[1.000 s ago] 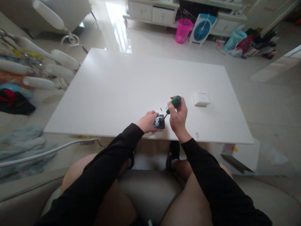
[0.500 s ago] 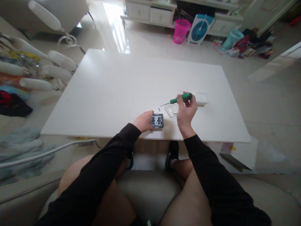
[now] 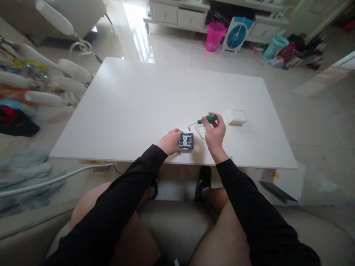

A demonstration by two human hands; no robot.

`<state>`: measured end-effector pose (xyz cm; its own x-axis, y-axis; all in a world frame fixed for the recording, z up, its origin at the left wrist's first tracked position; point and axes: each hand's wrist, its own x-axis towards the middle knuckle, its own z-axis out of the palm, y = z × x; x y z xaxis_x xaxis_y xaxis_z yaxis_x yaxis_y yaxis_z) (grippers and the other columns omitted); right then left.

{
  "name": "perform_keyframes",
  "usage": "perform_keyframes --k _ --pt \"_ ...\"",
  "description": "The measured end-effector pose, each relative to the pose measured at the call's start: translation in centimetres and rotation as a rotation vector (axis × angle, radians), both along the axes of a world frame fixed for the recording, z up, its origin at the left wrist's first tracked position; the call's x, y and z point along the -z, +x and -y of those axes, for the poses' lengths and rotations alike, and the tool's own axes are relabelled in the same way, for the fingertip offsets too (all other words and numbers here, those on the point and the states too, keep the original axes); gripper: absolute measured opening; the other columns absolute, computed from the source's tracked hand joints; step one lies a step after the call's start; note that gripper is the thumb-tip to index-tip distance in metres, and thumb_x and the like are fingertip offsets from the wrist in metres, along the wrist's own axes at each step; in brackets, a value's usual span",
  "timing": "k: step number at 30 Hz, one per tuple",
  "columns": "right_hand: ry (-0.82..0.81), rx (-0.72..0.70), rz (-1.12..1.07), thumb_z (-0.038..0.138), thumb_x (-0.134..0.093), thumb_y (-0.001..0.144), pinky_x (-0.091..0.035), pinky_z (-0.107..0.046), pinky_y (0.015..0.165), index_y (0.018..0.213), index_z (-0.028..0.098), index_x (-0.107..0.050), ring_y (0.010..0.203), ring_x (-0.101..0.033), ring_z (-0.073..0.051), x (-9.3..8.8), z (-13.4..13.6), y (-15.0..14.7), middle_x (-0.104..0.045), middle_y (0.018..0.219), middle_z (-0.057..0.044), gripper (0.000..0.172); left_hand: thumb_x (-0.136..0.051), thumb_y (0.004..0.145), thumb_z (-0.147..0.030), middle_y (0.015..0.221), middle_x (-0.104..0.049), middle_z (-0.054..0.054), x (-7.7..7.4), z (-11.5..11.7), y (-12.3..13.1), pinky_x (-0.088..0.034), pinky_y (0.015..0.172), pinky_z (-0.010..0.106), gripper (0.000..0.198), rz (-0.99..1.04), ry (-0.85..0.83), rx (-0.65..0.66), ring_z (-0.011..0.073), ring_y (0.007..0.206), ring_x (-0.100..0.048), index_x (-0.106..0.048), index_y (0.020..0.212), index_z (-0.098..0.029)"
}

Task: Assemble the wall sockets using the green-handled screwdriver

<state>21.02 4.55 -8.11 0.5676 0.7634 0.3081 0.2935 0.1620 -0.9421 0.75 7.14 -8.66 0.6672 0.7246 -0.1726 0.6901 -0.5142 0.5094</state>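
Observation:
My left hand grips the left side of a wall socket body, whose dark inner side faces up near the table's front edge. In my right hand is a green-handled screwdriver, its thin shaft pointing left. The tip hovers close to a small screw lying on the table; whether they touch I cannot tell. A white socket faceplate lies just beyond the socket body, partly hidden by my right hand. Further right, a white boxed wall socket stands apart from both hands.
The white table spreads out in front of me. Beyond it on the floor are a pink basket, a blue-and-white fan and a turquoise basket. A lamp with white arms stands by the table's left edge.
My right hand has moved left and slightly lower with the screwdriver, baring the boxed socket and covering more of the faceplate. My left hand keeps its hold on the socket body.

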Motion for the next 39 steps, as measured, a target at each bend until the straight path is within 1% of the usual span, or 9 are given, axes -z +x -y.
perform_keyframes --k 6,12,18,22,25,28,31,34,39 --pt "-0.029 0.004 0.003 0.041 -0.082 0.082 -0.061 -0.040 0.090 0.105 0.023 -0.071 0.091 -0.070 -0.018 0.0 0.0 -0.2 -0.072 0.102 -0.003 0.031 -0.084 0.073 -0.023 0.132 -0.064 0.015 -0.3 0.2 0.1 -0.054 0.104 0.040 0.057 -0.022 0.013 -0.005 0.0320 0.122 -0.065 -0.061 0.124 -0.016" --pt "-0.046 -0.006 -0.058 0.045 -0.083 0.081 -0.063 -0.034 0.081 0.105 0.023 -0.069 0.088 -0.070 -0.016 -0.5 0.2 -0.5 -0.072 0.103 -0.003 0.035 -0.085 0.073 -0.024 0.134 -0.063 0.016 -0.2 0.2 0.0 -0.053 0.104 0.041 0.059 -0.011 -0.003 -0.010 0.0330 0.122 -0.064 -0.060 0.125 -0.016" --pt "0.007 0.025 -0.058 0.046 -0.082 0.083 -0.062 -0.036 0.087 0.101 0.023 -0.069 0.087 -0.068 -0.015 -0.8 0.2 -0.4 -0.070 0.097 0.000 0.032 -0.084 0.074 -0.029 0.131 -0.063 0.017 -0.2 0.1 0.2 -0.053 0.107 0.042 0.058 0.002 -0.024 -0.021 0.0336 0.122 -0.063 -0.061 0.125 -0.014" --pt "0.036 0.033 -0.133 0.052 -0.081 0.084 -0.063 -0.035 0.083 0.102 0.023 -0.067 0.085 -0.068 -0.014 -1.1 0.2 -0.5 -0.067 0.095 0.001 0.037 -0.076 0.085 -0.033 0.135 -0.064 0.018 -0.1 0.0 0.3 -0.050 0.112 0.046 0.054 0.051 -0.013 -0.118 0.0345 0.130 -0.060 -0.060 0.132 -0.013" --pt "0.051 0.057 -0.195 0.056 -0.080 0.083 -0.064 -0.035 0.082 0.102 0.023 -0.066 0.089 -0.069 -0.015 -1.5 0.2 -0.6 -0.068 0.098 0.000 0.041 -0.064 0.094 -0.025 0.139 -0.066 0.018 0.0 -0.4 0.4 -0.047 0.117 0.046 0.046 0.088 0.016 -0.226 0.0326 0.135 -0.060 -0.059 0.138 -0.013" --pt "0.057 0.069 -0.257 0.059 -0.078 0.083 -0.064 -0.035 0.080 0.102 0.023 -0.064 0.095 -0.070 -0.017 -2.0 0.3 -0.7 -0.067 0.100 -0.001 0.043 -0.058 0.097 -0.018 0.142 -0.067 0.019 0.0 -0.7 0.4 -0.048 0.118 0.046 0.045 0.131 0.027 -0.326 0.0307 0.135 -0.062 -0.059 0.141 -0.010" --pt "0.065 0.070 -0.309 0.059 -0.079 0.081 -0.064 -0.032 0.075 0.099 0.023 -0.065 0.092 -0.070 -0.016 -2.5 0.3 -0.8 -0.066 0.098 0.000 0.043 -0.058 0.098 -0.017 0.141 -0.069 0.020 -0.2 -0.7 0.5 -0.049 0.118 0.046 0.045 0.174 0.025 -0.380 0.0304 0.134 -0.064 -0.059 0.142 -0.008" --pt "0.068 0.067 -0.342 0.060 -0.080 0.079 -0.062 -0.028 0.069 0.096 0.023 -0.065 0.088 -0.069 -0.015 -2.8 0.3 -0.7 -0.066 0.095 0.001 0.044 -0.059 0.099 -0.017 0.139 -0.071 0.019 -0.6 -0.6 0.7 -0.050 0.117 0.045 0.041 0.209 0.014 -0.404 0.0295 0.132 -0.066 -0.063 0.139 -0.010" --pt "0.070 0.078 -0.376 0.061 -0.079 0.079 -0.061 -0.025 0.066 0.096 0.022 -0.066 0.088 -0.068 -0.014 -2.8 0.3 -0.7 -0.066 0.095 0.001 0.044 -0.059 0.098 -0.016 0.124 -0.079 0.013 -0.9 -0.5 0.8 -0.054 0.112 0.041 0.027 0.273 -0.015 -0.400 0.0262 0.120 -0.072 -0.074 0.121 -0.015"
